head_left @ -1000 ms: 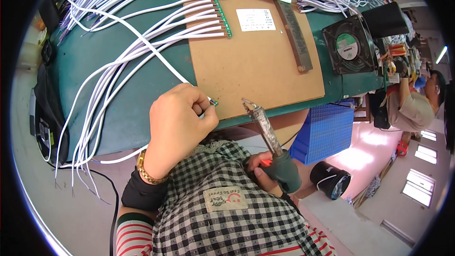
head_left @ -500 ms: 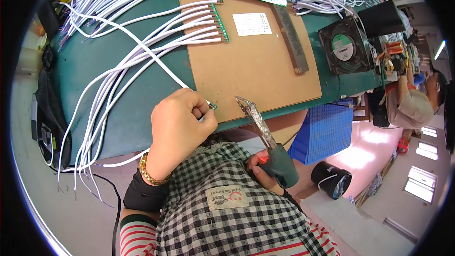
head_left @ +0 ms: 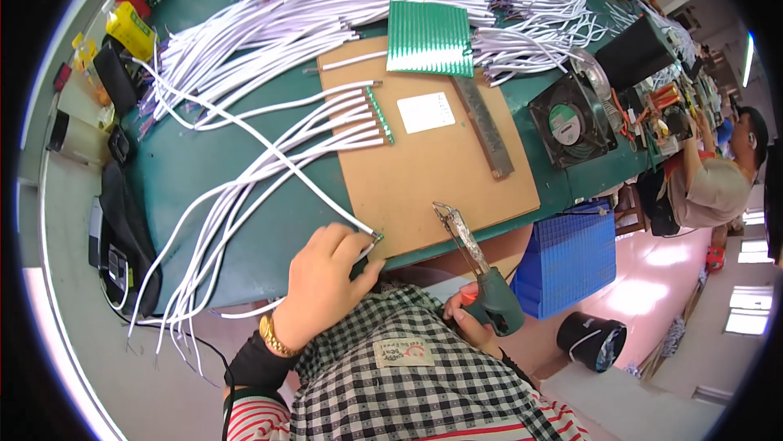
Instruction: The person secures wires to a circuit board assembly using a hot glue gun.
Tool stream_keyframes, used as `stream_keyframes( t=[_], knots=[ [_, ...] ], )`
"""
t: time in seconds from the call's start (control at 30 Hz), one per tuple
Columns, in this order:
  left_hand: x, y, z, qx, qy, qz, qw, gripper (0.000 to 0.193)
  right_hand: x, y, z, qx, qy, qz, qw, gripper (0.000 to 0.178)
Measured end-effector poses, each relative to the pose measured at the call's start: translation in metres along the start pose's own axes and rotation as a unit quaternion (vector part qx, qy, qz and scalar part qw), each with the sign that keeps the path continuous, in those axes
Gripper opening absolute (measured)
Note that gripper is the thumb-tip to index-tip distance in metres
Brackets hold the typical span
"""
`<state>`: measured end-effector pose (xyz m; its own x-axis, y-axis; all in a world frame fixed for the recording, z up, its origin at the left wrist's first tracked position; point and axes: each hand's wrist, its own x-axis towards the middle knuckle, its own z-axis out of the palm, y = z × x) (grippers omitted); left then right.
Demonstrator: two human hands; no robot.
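the left hand (head_left: 330,278) is at the end of the white cable (head_left: 326,195), near the brown sheet's (head_left: 440,172) near left corner; thumb and forefinger look parted, and whether other fingers pin it i can't tell. the right hand (head_left: 471,325) is clamped round the soldering gun (head_left: 499,304). best steady the cable first, keeping the tip off skin. the joint is too small to read; the gun hides some right fingers.

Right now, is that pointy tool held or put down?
Held: the right hand grips the soldering iron by its dark green handle, metal tip pointing forward.
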<state>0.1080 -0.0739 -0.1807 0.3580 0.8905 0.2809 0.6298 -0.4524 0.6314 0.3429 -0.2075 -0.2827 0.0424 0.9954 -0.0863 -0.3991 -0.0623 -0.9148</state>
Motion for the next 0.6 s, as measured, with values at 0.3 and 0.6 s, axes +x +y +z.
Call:
stream_keyframes(
  t=[0.3, 0.6],
  knots=[
    [-0.001, 0.009, 0.012, 0.007, 0.028, -0.012, 1.000, 0.042, 0.017, -0.011, 0.017, 0.009, 0.072, 0.010, 0.997, 0.039],
    [0.005, 0.002, 0.012, 0.066, 0.008, 0.032, 0.997, 0.039, 0.025, -0.012, 0.013, 0.018, 0.057, -0.047, 0.997, 0.039]
  ],
)
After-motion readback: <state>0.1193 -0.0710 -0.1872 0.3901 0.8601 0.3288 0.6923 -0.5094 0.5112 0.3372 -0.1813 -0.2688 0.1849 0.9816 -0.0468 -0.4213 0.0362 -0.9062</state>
